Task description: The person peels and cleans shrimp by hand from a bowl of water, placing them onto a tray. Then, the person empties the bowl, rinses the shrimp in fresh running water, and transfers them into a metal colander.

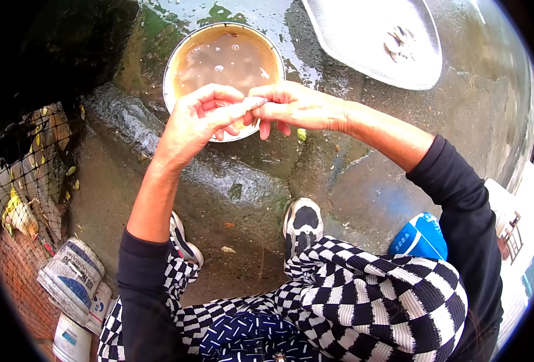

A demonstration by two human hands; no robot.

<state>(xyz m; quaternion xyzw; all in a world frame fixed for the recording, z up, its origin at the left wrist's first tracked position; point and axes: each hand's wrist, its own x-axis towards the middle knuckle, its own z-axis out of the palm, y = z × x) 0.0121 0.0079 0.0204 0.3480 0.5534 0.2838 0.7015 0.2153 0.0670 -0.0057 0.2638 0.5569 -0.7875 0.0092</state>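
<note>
My left hand and my right hand meet over the near rim of a round basin. Thumbs and fingers of both are pinched together at a small greyish piece, mostly hidden by the fingertips, so its kind cannot be made out. Cloudy brown water with some bubbles fills the basin. Beyond my right hand lies a white mesh basket, with a small heap of pale, curved pieces in it.
The concrete ground is wet and uneven. My shoes stand on it below the basin. A blue container is beside my right knee. Stacked white buckets and black netting are at the left.
</note>
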